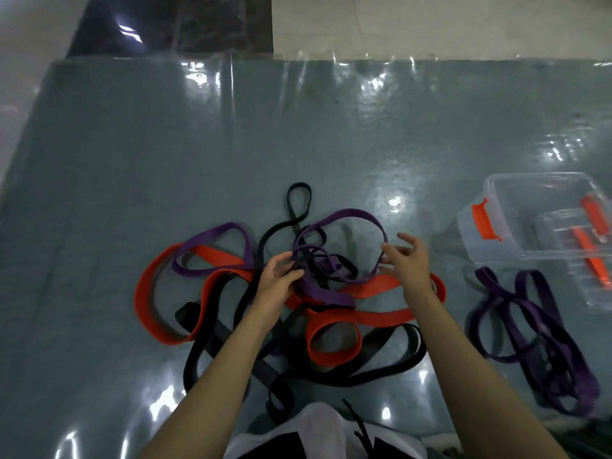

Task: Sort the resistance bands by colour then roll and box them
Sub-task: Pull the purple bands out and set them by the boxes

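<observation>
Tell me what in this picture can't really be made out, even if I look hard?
All in the head view:
- How many bands are in the tangled pile: the loops overlap and both forearms cover its middle.
- What the left hand pinches: its fingers hide the spot.
- The clear boxes: cut off by the right edge, so their number and contents are unclear.
- The purple bundle: dim and overlapping, count unclear.

Glossy blue-grey mat (165, 144) (plastic-covered): tangled bands (231, 293), purple bands (536, 329), clear boxes (530, 220).
</observation>
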`<move>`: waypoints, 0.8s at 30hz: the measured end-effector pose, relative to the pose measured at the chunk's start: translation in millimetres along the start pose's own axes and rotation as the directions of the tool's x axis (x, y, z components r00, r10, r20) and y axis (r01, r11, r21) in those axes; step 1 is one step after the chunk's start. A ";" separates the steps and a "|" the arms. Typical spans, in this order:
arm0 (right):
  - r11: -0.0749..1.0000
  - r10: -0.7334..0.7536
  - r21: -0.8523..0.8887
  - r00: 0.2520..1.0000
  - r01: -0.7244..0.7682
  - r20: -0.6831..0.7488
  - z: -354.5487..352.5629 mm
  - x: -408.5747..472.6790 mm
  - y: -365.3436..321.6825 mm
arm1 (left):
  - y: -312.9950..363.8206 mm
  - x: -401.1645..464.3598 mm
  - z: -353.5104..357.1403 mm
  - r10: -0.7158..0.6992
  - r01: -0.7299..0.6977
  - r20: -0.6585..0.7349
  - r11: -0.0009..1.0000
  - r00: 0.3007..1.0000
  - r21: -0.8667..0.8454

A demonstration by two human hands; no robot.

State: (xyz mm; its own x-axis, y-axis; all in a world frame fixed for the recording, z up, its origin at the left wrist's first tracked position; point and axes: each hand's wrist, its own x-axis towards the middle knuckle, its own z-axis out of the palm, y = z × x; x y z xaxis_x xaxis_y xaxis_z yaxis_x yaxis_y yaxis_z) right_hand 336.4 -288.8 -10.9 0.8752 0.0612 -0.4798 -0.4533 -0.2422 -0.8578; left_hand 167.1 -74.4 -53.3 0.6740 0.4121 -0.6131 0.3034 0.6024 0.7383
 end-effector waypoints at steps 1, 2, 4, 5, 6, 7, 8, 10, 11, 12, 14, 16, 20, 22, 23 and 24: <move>0.999 0.027 0.041 1.000 -0.027 0.001 2.3 -3.4 -0.8 | 0.6 0.1 1.6 -0.003 0.003 -0.002 0.999 1.000 -0.032; 0.994 0.055 0.090 0.998 -0.055 -0.003 4.0 -6.7 -2.2 | 1.1 -0.4 2.8 -0.002 0.002 -0.008 0.998 1.000 -0.058; 0.982 0.086 0.168 0.996 -0.084 -0.004 4.8 -12.8 -5.6 | 1.6 -3.0 4.0 0.023 -0.024 -0.026 0.999 0.999 -0.047; 0.977 0.089 0.196 0.996 -0.088 0.002 4.4 -16.2 -8.5 | 1.5 -5.1 3.9 0.048 -0.049 -0.033 0.999 0.998 -0.016; 0.971 0.087 0.224 0.996 -0.087 0.010 3.8 -20.1 -12.4 | 1.7 -7.6 3.9 0.079 -0.078 -0.038 0.997 0.996 0.016; 0.964 0.077 0.254 0.997 -0.078 0.015 2.8 -24.5 -16.9 | 2.3 -10.3 3.3 0.110 -0.108 -0.046 0.993 0.993 0.045; 0.958 0.055 0.283 0.998 -0.057 0.016 1.7 -29.0 -22.1 | 2.9 -12.6 2.7 0.135 -0.131 -0.060 0.989 0.989 0.067; 0.947 -0.016 0.321 1.000 0.008 0.023 -0.6 -38.4 -34.5 | 6.0 -17.8 0.1 0.159 -0.154 -0.083 0.986 0.984 0.072; 0.941 -0.056 0.335 0.998 0.043 0.029 -1.4 -43.7 -41.8 | 8.0 -20.8 -1.3 0.166 -0.161 -0.083 0.985 0.983 0.060; 0.934 -0.096 0.348 0.995 0.078 0.033 -1.9 -49.2 -49.7 | 10.0 -24.0 -2.8 0.175 -0.171 -0.076 0.984 0.982 0.051; 0.914 -0.173 0.380 0.984 0.145 0.040 -1.6 -60.5 -66.5 | 14.1 -31.3 -6.2 0.206 -0.202 -0.068 0.977 0.976 0.066; 0.888 -0.249 0.413 0.967 0.203 0.059 0.5 -72.1 -83.8 | 19.2 -39.0 -8.5 0.257 -0.246 -0.069 0.959 0.964 0.137; 0.855 -0.369 0.434 0.921 0.284 0.125 12.8 -98.2 -115.2 | 30.9 -50.1 -10.9 0.302 -0.273 -0.011 0.878 0.953 0.394; 0.852 -0.407 0.425 0.896 0.304 0.175 22.9 -112.3 -126.9 | 39.4 -56.2 -9.0 0.291 -0.268 0.047 0.792 0.956 0.548; 0.853 -0.423 0.419 0.883 0.312 0.203 28.6 -119.5 -131.4 | 45.4 -58.7 -7.1 0.295 -0.281 0.079 0.744 0.952 0.607; 0.852 -0.439 0.413 0.869 0.321 0.229 34.3 -126.5 -134.8 | 52.2 -60.7 -4.3 0.305 -0.306 0.118 0.700 0.945 0.645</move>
State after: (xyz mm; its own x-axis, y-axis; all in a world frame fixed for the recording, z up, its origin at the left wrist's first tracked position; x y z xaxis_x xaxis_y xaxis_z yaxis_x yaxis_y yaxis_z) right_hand 281.0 -230.7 159.1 0.9208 0.3811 -0.0830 -0.1750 0.2136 -0.9611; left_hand 139.1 -65.0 21.3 0.8088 0.4926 -0.3211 0.4405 -0.1456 0.8859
